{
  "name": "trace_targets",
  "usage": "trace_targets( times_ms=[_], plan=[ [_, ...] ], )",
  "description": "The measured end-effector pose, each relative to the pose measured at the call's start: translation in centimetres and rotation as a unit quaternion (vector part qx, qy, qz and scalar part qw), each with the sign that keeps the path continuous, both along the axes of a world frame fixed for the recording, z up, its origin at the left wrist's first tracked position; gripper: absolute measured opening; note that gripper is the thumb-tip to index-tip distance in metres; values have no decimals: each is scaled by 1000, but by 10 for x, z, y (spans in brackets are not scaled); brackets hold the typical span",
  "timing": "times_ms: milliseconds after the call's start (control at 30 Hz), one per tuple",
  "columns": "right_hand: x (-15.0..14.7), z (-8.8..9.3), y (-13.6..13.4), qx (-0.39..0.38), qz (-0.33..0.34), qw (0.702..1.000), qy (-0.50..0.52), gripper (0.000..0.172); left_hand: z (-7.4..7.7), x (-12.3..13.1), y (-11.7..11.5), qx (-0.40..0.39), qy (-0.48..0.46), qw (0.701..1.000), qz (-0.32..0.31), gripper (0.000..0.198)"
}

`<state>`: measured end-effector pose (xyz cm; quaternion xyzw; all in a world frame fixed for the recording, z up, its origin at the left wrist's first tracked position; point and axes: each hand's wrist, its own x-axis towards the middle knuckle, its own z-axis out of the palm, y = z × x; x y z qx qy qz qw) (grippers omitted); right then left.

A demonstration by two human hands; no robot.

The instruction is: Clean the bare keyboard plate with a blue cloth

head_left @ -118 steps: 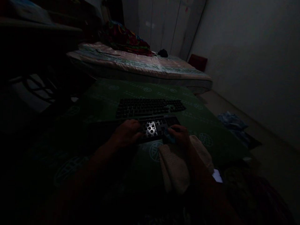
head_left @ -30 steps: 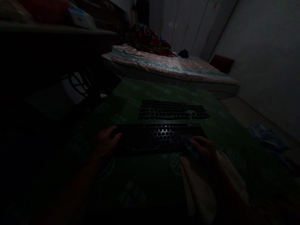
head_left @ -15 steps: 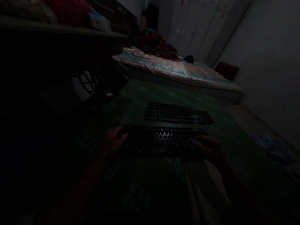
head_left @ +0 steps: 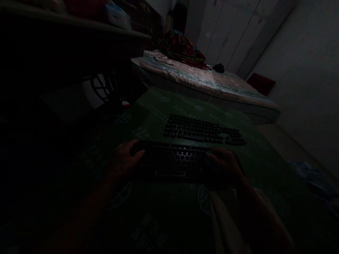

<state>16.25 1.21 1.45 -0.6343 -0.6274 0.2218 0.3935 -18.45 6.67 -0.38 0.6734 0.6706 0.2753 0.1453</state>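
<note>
The room is very dark. A black keyboard frame with its keycaps off lies on a green patterned mat in front of me. My left hand grips its left end, fingers curled over the edge. My right hand rests closed on the right part of the frame; a small bluish thing seen under it earlier is hidden in the dark. Beyond the frame, the loose keycaps lie laid out in keyboard order. A pale cloth lies under my right forearm.
A mattress with a striped sheet and a colourful bundle of fabric lies beyond the mat. Dark furniture and a metal treadle frame stand at the left. A bluish cloth lies on the floor at the right, near the wall.
My left hand slid from the frame's middle to its left end. My right hand moved up onto the frame's right part, covering the bluish thing. My view swung left and nearer.
</note>
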Motion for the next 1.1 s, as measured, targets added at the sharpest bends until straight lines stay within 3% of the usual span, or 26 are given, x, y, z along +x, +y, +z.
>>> trace_targets(
  times_ms=[300, 433, 633, 1100],
  plan=[
    [7, -8, -5, 2, 20, 999, -36, 24, 3, 1, 1, -25, 31, 999, 5, 53],
    [4, -10, -4, 17, 4, 1000, -25, 23, 3, 2, 1, -17, 36, 999, -12, 58],
    [-2, -11, -6, 6, 39, 999, -9, 23, 2, 2, 1, -7, 45, 999, -24, 62],
    [-1, -12, -9, 30, 43, 997, -52, 23, -4, 1, 1, 12, 47, 999, -22, 56]
  ],
)
